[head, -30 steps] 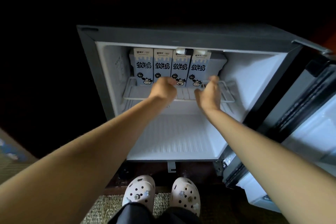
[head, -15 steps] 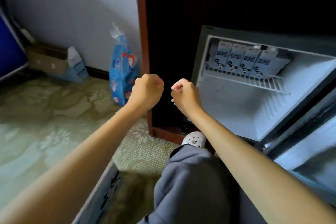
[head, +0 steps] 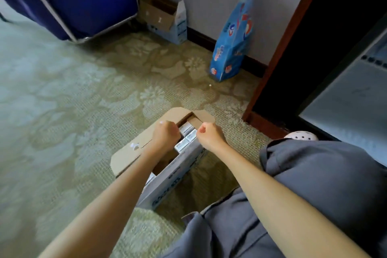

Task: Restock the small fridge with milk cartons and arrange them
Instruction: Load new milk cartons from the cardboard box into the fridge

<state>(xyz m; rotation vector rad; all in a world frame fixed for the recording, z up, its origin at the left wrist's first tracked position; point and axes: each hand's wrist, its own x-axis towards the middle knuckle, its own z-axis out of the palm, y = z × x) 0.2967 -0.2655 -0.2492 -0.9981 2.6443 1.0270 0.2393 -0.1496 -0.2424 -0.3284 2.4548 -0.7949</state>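
Open cardboard box [head: 170, 181] on carpet [head: 83, 90], milk cartons [head: 189, 136] inside. Left hand [head: 165, 135]: curled over the cartons, grasp cannot be told. Right hand [head: 210, 135]: fisted, empty, above the box edge.

text: none legible | box [head: 170, 181]: side print blurred | blue bag [head: 232, 42]: logos too blurred

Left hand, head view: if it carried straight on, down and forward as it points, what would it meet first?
Probably the milk cartons packed in the open cardboard case, directly beneath the left hand. Depth is unclear, so it may be touching them now.
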